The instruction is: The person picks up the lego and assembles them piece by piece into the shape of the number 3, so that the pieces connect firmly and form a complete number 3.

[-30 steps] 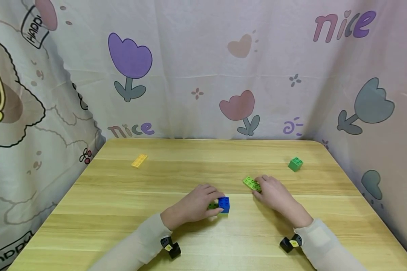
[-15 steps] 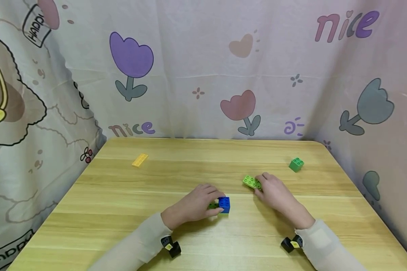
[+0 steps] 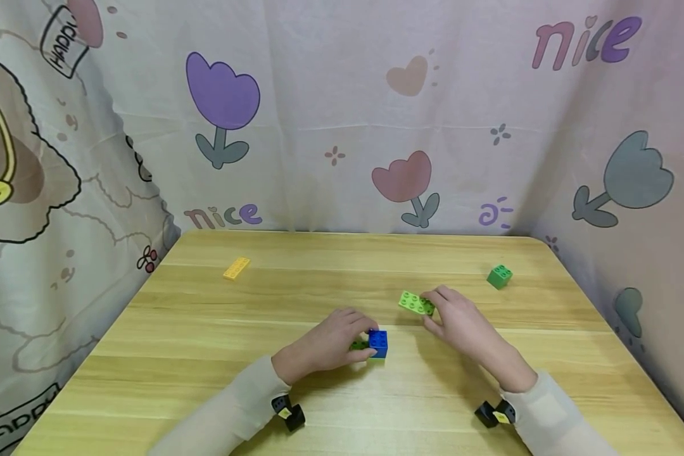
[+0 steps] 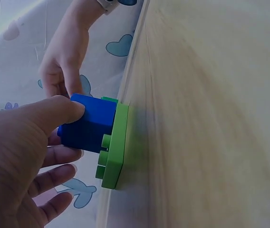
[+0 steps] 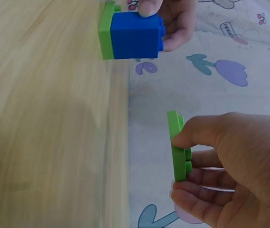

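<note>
My left hand (image 3: 332,342) pinches a blue toy brick (image 3: 379,344) between thumb and fingers. That brick sits on one end of a lime green building plate (image 4: 118,156), whose bare studs show in the left wrist view. Further right and a bit deeper on the table, my right hand (image 3: 460,324) holds a second lime green plate (image 3: 413,303) by its right end, studs up. In the right wrist view a gap shows between this plate and the tabletop, with the thumb on one edge and fingertips on the other.
A green brick (image 3: 499,277) stands at the back right of the wooden table (image 3: 319,266). At the back left lies a flat yellow plate (image 3: 236,268). A printed cloth (image 3: 308,95) hangs behind the table and along its sides.
My right hand has raised the second lime green plate from the table and moved it slightly left. The left hand stays on the blue brick.
</note>
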`<state>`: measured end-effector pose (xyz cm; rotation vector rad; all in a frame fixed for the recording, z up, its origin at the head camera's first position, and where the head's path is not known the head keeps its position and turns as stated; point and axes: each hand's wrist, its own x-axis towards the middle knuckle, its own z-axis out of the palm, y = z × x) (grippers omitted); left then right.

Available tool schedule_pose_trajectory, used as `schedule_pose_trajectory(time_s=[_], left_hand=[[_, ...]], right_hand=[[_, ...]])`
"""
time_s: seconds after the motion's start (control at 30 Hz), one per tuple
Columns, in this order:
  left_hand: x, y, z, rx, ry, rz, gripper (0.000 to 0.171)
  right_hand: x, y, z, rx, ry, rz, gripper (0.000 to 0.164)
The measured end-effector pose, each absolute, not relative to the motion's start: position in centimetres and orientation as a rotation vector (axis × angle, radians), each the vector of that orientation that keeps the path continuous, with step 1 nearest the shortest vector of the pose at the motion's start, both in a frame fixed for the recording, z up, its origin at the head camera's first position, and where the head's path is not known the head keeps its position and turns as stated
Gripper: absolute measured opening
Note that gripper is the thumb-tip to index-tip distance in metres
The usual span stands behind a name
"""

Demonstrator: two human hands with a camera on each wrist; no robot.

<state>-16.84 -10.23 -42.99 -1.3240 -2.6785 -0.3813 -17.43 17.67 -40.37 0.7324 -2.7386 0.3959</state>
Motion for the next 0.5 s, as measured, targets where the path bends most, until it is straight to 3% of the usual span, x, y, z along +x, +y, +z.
schedule_pose_trajectory(time_s=[0.5], left_hand=[[-16.8, -10.1, -42.8, -1.295, -2.708, -0.481, 0.035]], right_hand=[[-16.1, 16.8, -38.7, 0.956, -2.605, 0.496, 0.043]])
